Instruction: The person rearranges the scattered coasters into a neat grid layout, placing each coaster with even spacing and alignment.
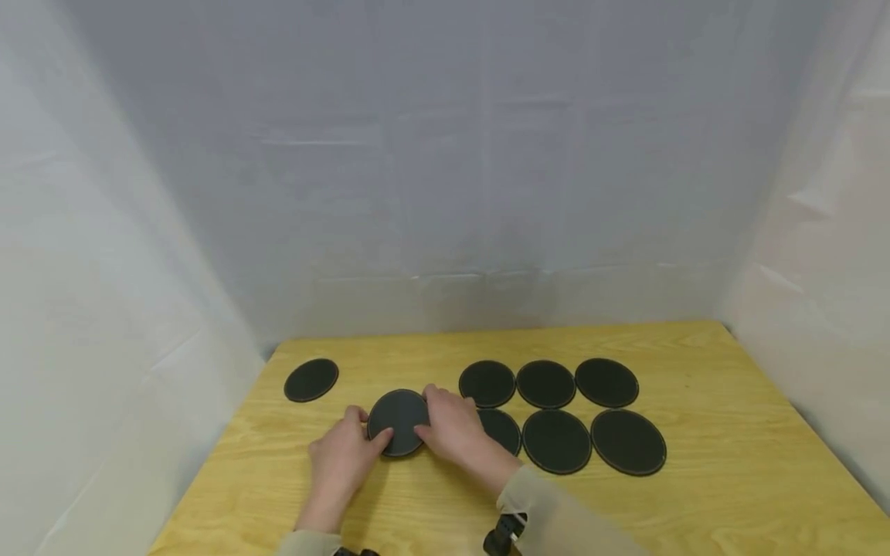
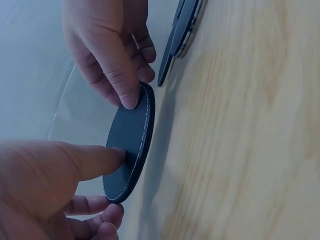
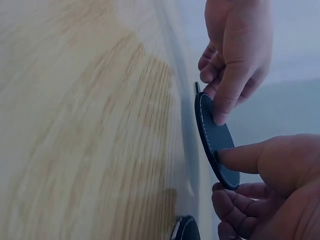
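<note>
A round black coaster (image 1: 399, 413) with pale stitching round its rim is held between both hands, tilted and raised a little above the wooden table. My left hand (image 1: 342, 454) pinches its left edge, thumb on the upper face. On the opposite edge, my right hand (image 1: 455, 428) pinches it the same way. Both thumbs press on the coaster (image 2: 127, 130) in the left wrist view, and the fingers go round behind it. To the right lie several more black coasters (image 1: 557, 441) in two rows, edges touching or nearly so; the right hand partly hides the front-left one (image 1: 504, 431).
A single coaster (image 1: 311, 380) lies by itself near the table's back left corner. The wood-grain table (image 1: 737, 463) meets pale sheeting (image 1: 487, 193) at the back, with more sheeting along both sides.
</note>
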The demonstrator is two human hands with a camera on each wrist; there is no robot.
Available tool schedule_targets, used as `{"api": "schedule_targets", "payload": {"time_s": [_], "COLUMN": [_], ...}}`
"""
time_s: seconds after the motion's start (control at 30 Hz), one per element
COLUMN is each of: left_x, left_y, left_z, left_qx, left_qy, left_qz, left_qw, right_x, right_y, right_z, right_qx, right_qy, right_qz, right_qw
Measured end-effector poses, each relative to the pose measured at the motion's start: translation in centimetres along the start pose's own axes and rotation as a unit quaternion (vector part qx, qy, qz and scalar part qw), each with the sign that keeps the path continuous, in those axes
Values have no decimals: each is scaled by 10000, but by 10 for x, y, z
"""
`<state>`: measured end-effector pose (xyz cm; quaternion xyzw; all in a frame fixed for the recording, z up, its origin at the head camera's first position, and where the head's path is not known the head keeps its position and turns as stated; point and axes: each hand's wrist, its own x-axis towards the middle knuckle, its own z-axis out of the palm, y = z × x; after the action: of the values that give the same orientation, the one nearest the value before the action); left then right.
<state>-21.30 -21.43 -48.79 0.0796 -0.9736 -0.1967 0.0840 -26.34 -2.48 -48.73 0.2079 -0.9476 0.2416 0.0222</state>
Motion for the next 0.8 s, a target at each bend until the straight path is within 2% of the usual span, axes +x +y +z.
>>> {"api": "schedule_targets", "payload": {"time_s": [0.33,0.7,0.8], "left_x": [-3,-7,-8], "left_y": [14,14,15], "left_z": [15,22,22], "left_qx": [-181,-298,-258], "left_qy": [-17,33,-14], "left_qz": [245,371,379], "left_qw": [9995,9989,9989], "right_x": [-4,-5,-4], "right_y": [25,38,42], "right_z": [-7,-9,-10], "right_qx": [255,398,276], "right_qy": [-214,-390,-490], "right_qz": [122,-52,-146], "right_qw": [9994,9984,9983]}}
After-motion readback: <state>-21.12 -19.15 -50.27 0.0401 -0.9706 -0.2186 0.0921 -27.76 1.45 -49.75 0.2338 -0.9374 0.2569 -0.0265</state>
